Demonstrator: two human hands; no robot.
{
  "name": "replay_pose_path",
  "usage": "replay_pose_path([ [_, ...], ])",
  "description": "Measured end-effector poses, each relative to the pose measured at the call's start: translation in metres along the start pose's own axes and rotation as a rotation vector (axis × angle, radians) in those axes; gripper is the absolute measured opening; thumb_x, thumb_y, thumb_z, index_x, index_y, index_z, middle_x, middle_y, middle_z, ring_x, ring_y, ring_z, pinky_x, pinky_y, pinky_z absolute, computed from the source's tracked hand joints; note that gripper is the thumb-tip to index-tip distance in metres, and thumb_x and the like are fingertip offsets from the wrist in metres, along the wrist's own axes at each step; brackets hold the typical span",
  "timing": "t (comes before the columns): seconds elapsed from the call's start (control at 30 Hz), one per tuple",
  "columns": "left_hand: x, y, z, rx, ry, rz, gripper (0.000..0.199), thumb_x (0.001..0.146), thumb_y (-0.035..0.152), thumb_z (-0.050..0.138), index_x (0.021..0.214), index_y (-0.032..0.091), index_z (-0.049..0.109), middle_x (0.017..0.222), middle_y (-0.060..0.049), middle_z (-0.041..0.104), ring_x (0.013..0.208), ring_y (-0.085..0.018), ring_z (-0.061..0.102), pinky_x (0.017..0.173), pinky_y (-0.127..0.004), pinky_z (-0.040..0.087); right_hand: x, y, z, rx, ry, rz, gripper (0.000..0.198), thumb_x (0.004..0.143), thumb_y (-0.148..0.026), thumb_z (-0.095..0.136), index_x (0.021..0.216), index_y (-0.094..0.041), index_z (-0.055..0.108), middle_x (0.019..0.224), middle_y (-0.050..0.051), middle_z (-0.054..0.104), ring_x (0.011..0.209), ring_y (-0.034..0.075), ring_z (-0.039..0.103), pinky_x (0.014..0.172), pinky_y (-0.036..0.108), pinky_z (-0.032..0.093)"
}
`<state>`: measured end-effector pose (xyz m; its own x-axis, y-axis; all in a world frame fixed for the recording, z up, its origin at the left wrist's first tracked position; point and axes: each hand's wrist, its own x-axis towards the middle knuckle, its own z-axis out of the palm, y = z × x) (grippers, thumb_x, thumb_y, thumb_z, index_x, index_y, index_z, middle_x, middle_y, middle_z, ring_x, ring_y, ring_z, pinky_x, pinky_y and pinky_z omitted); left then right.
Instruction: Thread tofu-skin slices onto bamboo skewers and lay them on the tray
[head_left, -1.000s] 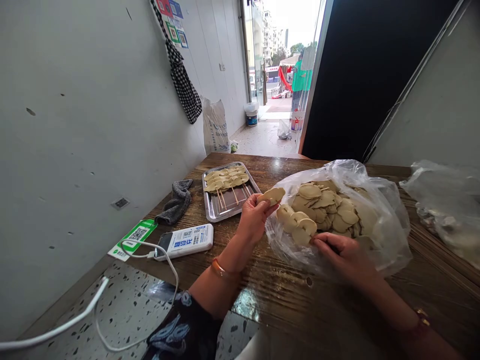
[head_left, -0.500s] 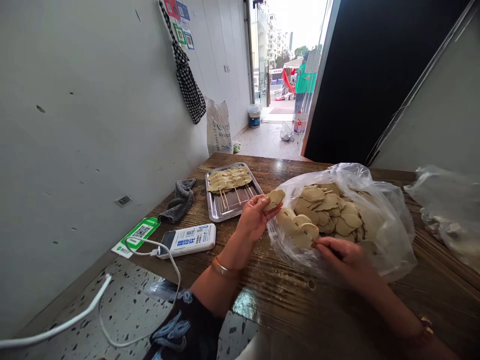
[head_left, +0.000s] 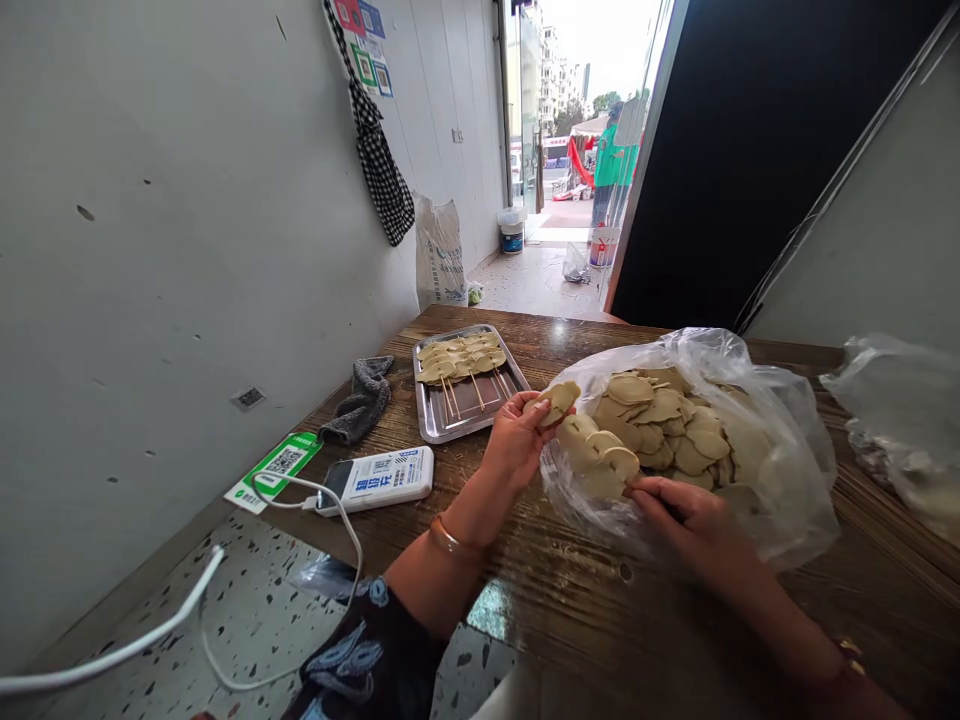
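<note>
My left hand (head_left: 517, 435) is closed on a thin oval beige slice (head_left: 561, 400), pinched between thumb and fingers above the near left edge of the plastic bag (head_left: 705, 345). My right hand (head_left: 686, 510) grips the near end of a skewer threaded with several beige slices (head_left: 616, 470); the stick is mostly hidden by fingers and slices. Behind it, the clear bag lies open with a heap of loose beige slices (head_left: 664, 410) inside. Left of my hands, a metal tray (head_left: 439, 425) carries filled skewers (head_left: 461, 360), their bare sticks pointing towards me.
On the wooden table (head_left: 555, 600) lie a grey cloth (head_left: 364, 400), a white power bank (head_left: 390, 475) with a cable, and a green QR card (head_left: 281, 465). Bare sticks (head_left: 892, 520) and another plastic bag (head_left: 900, 400) are at the right. A person (head_left: 611, 160) stands outside.
My left hand has moved slightly right with its slice, closer to the skewer. My right hand keeps its grip almost in place. The view has shifted a little.
</note>
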<state>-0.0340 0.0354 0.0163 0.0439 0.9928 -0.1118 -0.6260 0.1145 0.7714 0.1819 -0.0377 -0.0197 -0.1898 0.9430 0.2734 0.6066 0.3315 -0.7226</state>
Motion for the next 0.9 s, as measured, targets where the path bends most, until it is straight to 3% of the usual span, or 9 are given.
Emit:
replay_pose_path([
  [0.33, 0.001, -0.002, 0.001, 0.176, 0.012, 0.196, 0.034, 0.059, 0.027, 0.080, 0.080, 0.015, 0.055, 0.078, -0.001, 0.066, 0.071, -0.017, 0.067, 0.078, -0.036, 0.053, 0.002, -0.008, -0.006, 0.035, -0.040, 0.039, 0.031, 0.089, -0.041, 0.050, 0.085, -0.021, 0.073, 0.085, 0.004, 0.075, 0.076, 0.022, 0.068, 0.071, 0.029, 0.052],
  [0.57, 0.004, -0.006, -0.001, 0.301, 0.022, 0.264, 0.026, 0.062, 0.025, 0.078, 0.077, 0.015, 0.061, 0.068, 0.001, 0.062, 0.063, -0.010, 0.058, 0.066, -0.023, 0.046, 0.004, -0.010, -0.006, 0.071, -0.052, 0.048, 0.032, 0.089, -0.040, 0.048, 0.082, -0.020, 0.071, 0.079, 0.003, 0.073, 0.074, 0.021, 0.066, 0.068, 0.027, 0.050],
  [0.77, 0.001, -0.003, 0.001, 0.195, -0.053, 0.097, 0.032, 0.060, 0.027, 0.081, 0.081, 0.015, 0.060, 0.074, 0.001, 0.064, 0.065, -0.010, 0.059, 0.065, -0.023, 0.050, 0.005, -0.011, -0.007, 0.134, -0.074, 0.106, 0.033, 0.088, -0.043, 0.049, 0.081, -0.019, 0.070, 0.069, 0.001, 0.068, 0.064, 0.017, 0.061, 0.058, 0.024, 0.047],
  [0.9, 0.002, 0.002, 0.000, 0.061, -0.121, -0.086, 0.034, 0.069, 0.036, 0.076, 0.092, 0.016, 0.062, 0.080, -0.003, 0.067, 0.063, -0.011, 0.062, 0.057, -0.022, 0.051, 0.006, -0.016, -0.009, 0.263, -0.098, 0.217, 0.037, 0.087, -0.048, 0.050, 0.080, -0.017, 0.068, 0.055, -0.002, 0.055, 0.050, 0.013, 0.050, 0.047, 0.022, 0.040],
])
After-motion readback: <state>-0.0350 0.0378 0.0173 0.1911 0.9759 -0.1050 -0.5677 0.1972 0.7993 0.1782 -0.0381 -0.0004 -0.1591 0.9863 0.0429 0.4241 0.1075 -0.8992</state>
